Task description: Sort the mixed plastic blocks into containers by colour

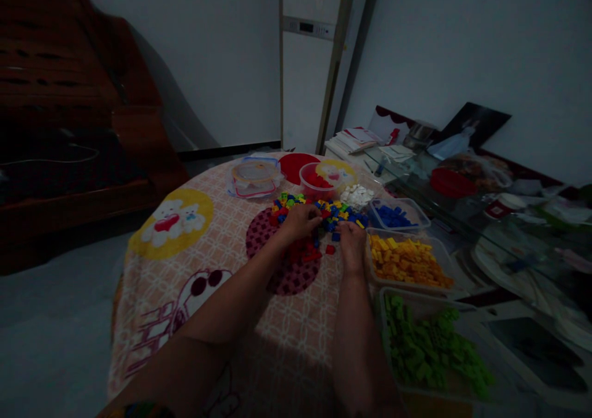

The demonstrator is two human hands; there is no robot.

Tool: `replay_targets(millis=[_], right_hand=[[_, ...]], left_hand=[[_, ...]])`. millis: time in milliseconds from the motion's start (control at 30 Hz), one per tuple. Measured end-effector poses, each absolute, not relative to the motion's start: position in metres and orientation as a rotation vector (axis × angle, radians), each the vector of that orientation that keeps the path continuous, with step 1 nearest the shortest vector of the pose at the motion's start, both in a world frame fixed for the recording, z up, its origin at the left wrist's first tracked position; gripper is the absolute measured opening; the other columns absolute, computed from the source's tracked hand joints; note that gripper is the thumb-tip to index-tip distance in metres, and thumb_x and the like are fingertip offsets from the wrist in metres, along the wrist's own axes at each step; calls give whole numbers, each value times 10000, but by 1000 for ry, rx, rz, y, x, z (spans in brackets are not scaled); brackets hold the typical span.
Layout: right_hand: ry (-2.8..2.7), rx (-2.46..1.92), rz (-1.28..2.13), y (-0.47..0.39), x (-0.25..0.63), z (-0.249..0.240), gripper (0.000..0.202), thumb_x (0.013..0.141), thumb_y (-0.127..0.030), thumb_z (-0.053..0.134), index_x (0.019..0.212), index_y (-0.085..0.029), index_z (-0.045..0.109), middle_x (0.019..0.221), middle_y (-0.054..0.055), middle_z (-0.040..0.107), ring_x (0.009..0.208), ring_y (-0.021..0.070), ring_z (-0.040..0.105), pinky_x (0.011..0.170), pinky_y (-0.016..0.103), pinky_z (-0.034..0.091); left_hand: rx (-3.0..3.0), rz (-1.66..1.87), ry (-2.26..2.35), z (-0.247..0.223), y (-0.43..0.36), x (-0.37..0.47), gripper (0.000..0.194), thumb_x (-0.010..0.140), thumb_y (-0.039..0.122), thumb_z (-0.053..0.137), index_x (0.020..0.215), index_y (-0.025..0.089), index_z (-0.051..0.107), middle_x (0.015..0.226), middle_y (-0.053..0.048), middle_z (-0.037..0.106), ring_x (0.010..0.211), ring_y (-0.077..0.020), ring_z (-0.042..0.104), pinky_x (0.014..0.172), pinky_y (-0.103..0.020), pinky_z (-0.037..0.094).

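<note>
A pile of mixed toy building bricks [342, 211] in red, blue, yellow and green lies on the patterned tablecloth [231, 245]. My left hand [300, 222] reaches into its left part, with thumb and fingers pinched together. At the pile's right edge is my right hand [353, 238], its fingers also closed. What either hand pinches is too small and dark to make out. Red bricks [305, 251] lie below my left hand. A lone red brick [330, 249] sits between my wrists.
To the right stand clear boxes of blue bricks [395, 216], yellow bricks [407, 261] and green bricks [432, 344]. Behind the pile are white bricks [356, 196] and a round tub of red bricks [318, 182]. Stacked clear containers [256, 177] stand back left. A cluttered glass table [448, 214] adjoins.
</note>
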State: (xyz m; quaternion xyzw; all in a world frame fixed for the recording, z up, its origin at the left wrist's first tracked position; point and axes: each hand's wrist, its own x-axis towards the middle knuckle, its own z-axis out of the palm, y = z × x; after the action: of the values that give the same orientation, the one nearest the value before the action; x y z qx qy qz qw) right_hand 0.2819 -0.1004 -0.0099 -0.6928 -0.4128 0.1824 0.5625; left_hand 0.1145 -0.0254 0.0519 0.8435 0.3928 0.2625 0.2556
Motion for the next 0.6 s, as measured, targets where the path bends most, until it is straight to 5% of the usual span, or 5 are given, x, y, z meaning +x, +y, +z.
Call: replay_targets(millis=[400,600], right_hand=[[-969,-1640,433,-100,282,-12,376,811,-485,542,820,-185,768,719,18,720,694,198,611,719,294,496],[-950,-1608,445,-101,281,-12,363,812,-480,550,791,-181,755,716,28,721,676,200,614,707,294,487]], left_hand=[[2137,945,1423,86,31,149,215,863,267,618,944,154,781,894,-80,778,873,-208,688,838,-295,513],[2109,1046,1287,89,27,155,373,877,201,598,1220,105,708,1113,-118,760,966,-196,695,913,-287,518]])
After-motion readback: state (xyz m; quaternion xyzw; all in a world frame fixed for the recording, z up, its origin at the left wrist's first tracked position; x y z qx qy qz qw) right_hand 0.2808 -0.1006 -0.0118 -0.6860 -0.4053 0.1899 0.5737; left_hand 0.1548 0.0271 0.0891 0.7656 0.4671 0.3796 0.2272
